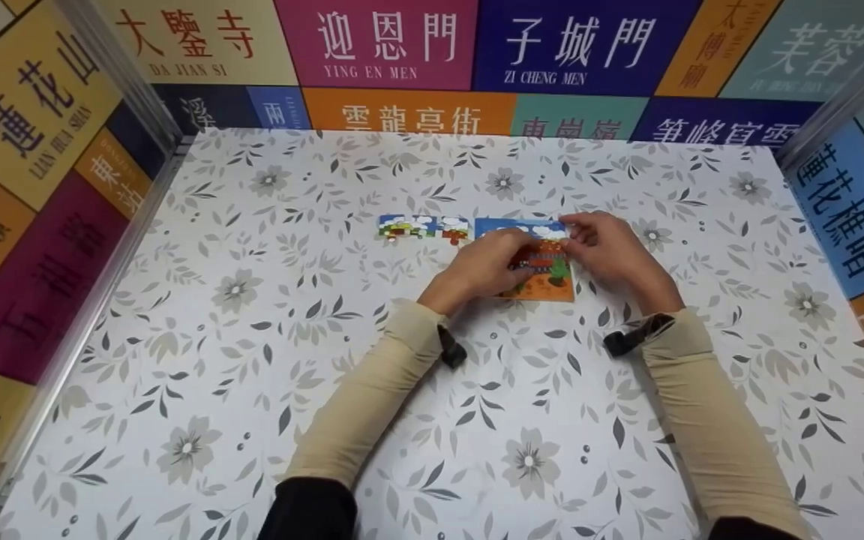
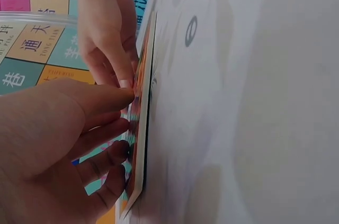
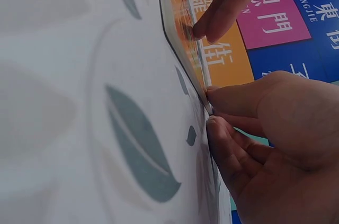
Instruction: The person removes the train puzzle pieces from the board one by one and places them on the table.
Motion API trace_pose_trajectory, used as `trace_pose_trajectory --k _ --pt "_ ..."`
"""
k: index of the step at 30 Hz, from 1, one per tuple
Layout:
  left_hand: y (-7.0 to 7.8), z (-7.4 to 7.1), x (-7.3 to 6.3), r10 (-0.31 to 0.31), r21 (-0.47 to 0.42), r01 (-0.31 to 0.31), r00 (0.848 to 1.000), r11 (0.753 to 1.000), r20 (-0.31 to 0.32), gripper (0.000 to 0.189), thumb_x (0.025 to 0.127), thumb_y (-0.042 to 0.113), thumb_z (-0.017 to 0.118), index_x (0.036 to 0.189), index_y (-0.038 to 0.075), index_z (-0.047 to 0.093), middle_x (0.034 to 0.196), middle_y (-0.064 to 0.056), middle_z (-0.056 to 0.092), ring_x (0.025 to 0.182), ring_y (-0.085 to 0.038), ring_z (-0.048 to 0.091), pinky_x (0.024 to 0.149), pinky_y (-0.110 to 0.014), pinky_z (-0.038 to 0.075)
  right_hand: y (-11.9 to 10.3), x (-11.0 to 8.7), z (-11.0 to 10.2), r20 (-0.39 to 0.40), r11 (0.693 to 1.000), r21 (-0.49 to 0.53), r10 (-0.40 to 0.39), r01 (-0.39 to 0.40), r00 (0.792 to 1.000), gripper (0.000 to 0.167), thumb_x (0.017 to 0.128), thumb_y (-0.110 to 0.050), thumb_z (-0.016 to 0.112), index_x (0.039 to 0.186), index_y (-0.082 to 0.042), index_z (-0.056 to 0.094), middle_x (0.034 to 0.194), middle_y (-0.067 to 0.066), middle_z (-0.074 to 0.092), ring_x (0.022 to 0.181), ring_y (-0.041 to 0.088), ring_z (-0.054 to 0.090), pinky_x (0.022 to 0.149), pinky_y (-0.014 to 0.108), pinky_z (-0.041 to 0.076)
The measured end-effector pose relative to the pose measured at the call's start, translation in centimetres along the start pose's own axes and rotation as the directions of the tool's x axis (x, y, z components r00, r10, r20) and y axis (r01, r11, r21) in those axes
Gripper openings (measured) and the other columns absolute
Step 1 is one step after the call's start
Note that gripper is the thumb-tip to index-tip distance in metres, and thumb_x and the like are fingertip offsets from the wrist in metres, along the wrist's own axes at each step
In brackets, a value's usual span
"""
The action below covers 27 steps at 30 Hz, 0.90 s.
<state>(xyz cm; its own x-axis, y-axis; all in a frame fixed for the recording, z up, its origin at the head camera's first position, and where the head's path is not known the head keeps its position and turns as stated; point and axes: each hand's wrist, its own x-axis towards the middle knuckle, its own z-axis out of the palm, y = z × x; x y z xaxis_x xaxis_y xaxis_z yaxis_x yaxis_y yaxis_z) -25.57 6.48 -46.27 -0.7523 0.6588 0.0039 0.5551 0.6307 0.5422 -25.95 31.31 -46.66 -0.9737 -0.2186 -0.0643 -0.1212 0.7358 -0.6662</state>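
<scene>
A jigsaw puzzle board (image 1: 552, 289) with blue sky, orange ground and a green bush lies flat on the table. My left hand (image 1: 488, 264) reaches over its left and middle part, hiding some of the picture. In the left wrist view, the left fingertips (image 2: 121, 152) touch the board's face. At the board's right edge is my right hand (image 1: 608, 244), its forefinger by the upper corner and its thumb lower down. Seen from the right wrist, the thumb and fingertips (image 3: 214, 128) meet the edge of the board. Joined puzzle pieces (image 1: 406, 226) lie left of the board.
A smaller group of pieces (image 1: 453, 229) sits between those pieces and the board. The table (image 1: 312, 420) has a white leaf-and-flower cover. Colourful panels with lettering (image 1: 387, 45) stand along the back and both sides.
</scene>
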Motion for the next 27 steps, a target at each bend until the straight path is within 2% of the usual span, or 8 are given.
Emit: trace_pose_trajectory --k 3,6,11,16,21,27 --pt "0.27 0.13 0.25 -0.01 -0.006 0.01 1.0 1.0 -0.01 0.045 0.104 0.027 0.073 0.146 0.012 0.067 0.141 -0.005 0.07 0.129 -0.021 0.066 0.112 -0.036 0.053 -0.01 0.01 -0.03 -0.005 1.0 -0.004 0.0 0.0 1.0 0.047 0.107 -0.014 0.068 0.153 -0.009 0.062 0.118 0.018 0.067 0.107 0.029 0.065 0.091 0.033 0.051" --pt "0.42 0.3 0.5 -0.003 -0.019 0.003 1.0 1.0 -0.014 0.043 0.105 0.025 0.072 0.145 0.01 0.068 0.137 -0.006 0.072 0.123 -0.02 0.068 0.108 -0.035 0.055 0.02 0.01 -0.01 -0.004 1.0 0.003 0.0 0.0 1.0 0.047 0.107 -0.013 0.068 0.153 -0.009 0.061 0.121 0.019 0.065 0.11 0.031 0.065 0.095 0.038 0.052" --pt "0.5 0.44 0.65 -0.003 -0.036 0.003 1.0 0.999 -0.013 0.043 0.104 0.022 0.073 0.145 0.01 0.068 0.133 -0.006 0.074 0.115 -0.019 0.068 0.103 -0.035 0.055 -0.05 0.0 -0.02 0.002 1.0 0.014 0.001 -0.001 1.0 0.049 0.107 -0.014 0.068 0.154 -0.009 0.06 0.136 0.02 0.06 0.117 0.035 0.064 0.1 0.045 0.051" --pt "0.4 0.54 0.76 -0.015 -0.048 0.015 1.0 0.999 -0.013 0.042 0.105 0.022 0.074 0.145 0.012 0.068 0.135 -0.005 0.073 0.117 -0.018 0.068 0.103 -0.033 0.054 -0.12 0.03 0.01 0.009 1.0 0.009 0.013 -0.013 1.0 0.049 0.107 -0.015 0.069 0.155 -0.01 0.059 0.151 0.016 0.052 0.117 0.033 0.064 0.093 0.036 0.05" --pt "0.22 0.64 0.73 0.006 -0.056 -0.008 0.999 0.998 -0.035 0.042 0.103 0.021 0.075 0.144 0.012 0.069 0.135 -0.005 0.072 0.119 -0.019 0.068 0.106 -0.033 0.054 -0.08 0.14 0.09 0.011 1.0 0.017 0.019 -0.019 1.0 0.048 0.107 -0.014 0.068 0.154 -0.011 0.06 0.15 0.015 0.052 0.115 0.031 0.064 0.086 0.026 0.048" --pt "0.13 0.69 0.83 0.053 -0.063 -0.057 0.996 0.996 -0.068 0.042 0.103 0.02 0.077 0.143 0.011 0.069 0.136 -0.006 0.071 0.124 -0.02 0.066 0.11 -0.033 0.052 0.08 0.1 -0.03 0.012 1.0 0.025 0.018 -0.018 1.0 0.048 0.107 -0.014 0.068 0.155 -0.01 0.06 0.152 0.015 0.05 0.116 0.031 0.064 0.085 0.022 0.048"
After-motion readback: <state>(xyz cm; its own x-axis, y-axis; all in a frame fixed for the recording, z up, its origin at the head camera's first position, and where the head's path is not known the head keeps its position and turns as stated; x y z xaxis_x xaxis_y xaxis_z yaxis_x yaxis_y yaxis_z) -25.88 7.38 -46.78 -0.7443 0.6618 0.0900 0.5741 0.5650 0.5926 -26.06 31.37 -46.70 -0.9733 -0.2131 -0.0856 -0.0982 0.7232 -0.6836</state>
